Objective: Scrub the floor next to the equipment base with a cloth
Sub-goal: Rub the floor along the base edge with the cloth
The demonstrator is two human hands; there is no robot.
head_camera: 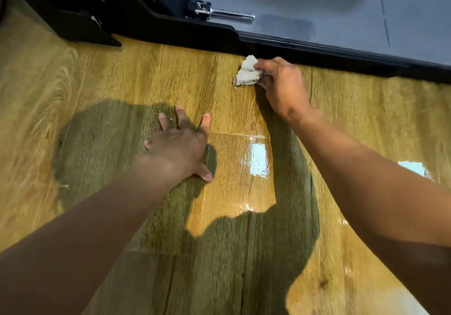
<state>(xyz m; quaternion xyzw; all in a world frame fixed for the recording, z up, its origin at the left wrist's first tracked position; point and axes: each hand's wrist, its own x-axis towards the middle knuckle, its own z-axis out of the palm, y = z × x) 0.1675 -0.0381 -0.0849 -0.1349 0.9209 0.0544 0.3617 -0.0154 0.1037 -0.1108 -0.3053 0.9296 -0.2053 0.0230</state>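
Note:
My right hand (283, 85) grips a crumpled, dirty white cloth (247, 73) and presses it on the wood-pattern floor (146, 75), just in front of the black equipment base edge (305, 46). The cloth sticks out to the left of my fingers. My left hand (180, 145) lies flat on the floor with fingers spread, nearer to me and to the left of the cloth.
The black base runs diagonally across the top, with a grey platform (341, 4) behind it and a chrome bolt fitting (219, 13). A black bracket foot (97, 33) juts onto the floor at upper left. Shiny wet patches (258, 159) reflect light between my arms.

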